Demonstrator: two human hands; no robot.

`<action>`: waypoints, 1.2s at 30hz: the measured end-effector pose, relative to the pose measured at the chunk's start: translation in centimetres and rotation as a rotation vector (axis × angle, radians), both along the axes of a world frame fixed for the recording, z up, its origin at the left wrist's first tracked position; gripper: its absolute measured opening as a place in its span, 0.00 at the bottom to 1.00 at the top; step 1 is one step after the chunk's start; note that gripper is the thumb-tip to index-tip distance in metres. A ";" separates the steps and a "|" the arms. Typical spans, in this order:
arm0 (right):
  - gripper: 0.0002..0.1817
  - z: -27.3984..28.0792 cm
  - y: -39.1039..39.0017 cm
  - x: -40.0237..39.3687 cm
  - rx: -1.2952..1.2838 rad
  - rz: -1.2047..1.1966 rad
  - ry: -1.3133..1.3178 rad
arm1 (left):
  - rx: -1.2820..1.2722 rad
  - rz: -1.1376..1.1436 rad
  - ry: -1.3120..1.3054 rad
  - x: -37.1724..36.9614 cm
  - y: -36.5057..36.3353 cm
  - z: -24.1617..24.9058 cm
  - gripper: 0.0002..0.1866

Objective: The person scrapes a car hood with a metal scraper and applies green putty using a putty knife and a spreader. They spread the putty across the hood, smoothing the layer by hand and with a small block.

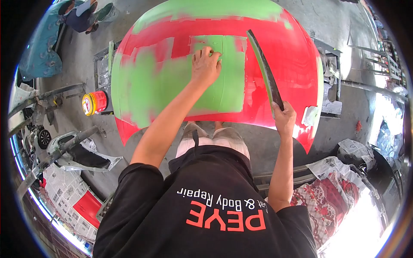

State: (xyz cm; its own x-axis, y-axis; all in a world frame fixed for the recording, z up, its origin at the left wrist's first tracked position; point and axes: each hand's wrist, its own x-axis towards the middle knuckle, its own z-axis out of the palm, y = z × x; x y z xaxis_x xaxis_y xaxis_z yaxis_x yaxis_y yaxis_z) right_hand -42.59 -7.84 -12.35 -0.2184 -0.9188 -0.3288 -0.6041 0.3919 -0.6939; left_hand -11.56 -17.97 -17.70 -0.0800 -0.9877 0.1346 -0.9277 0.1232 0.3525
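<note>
A red car bonnet [275,64] spreads out before me, with light green filler [159,90] smeared over its left and middle parts. My left hand [205,64] rests on the green layer near the bonnet's middle. Its fingers are curled in, and whatever they pinch, if anything, is hidden. My right hand [284,116] grips the lower end of a long, dark putty spreader [267,66], which slants up to the left above the bare red area. Green filler lines the spreader's left edge. By the right rim lies a small pale plate [310,116] with green smears.
A red and yellow tin [94,103] stands left of the bonnet. Metal bars [64,150] and a dark-and-white car part [84,152] are lower left. Another person [81,15] is at the upper left, beside a teal cover [43,47]. Patterned cloth [322,202] lies lower right.
</note>
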 end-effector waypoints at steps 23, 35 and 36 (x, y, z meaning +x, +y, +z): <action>0.14 0.4 3.3 -1.0 -0.017 -0.042 0.027 | 0.213 0.157 0.138 0.2 -2.2 -1.5 0.13; 0.12 -0.2 3.3 0.3 0.024 -0.128 -0.201 | -0.002 0.494 0.570 12.6 5.4 1.3 0.17; 0.12 0.1 3.3 0.9 0.022 -0.099 -0.210 | -0.059 0.578 0.576 15.0 6.9 0.7 0.18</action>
State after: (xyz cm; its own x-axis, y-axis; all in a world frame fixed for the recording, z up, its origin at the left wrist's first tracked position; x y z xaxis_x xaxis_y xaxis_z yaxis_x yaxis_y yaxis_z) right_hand -41.69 -4.55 -12.27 -0.2319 -0.8885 -0.3960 -0.4050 0.4583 -0.7911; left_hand 3.44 -11.05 -16.96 0.5376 -0.8416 0.0525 -0.5258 -0.2858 0.8012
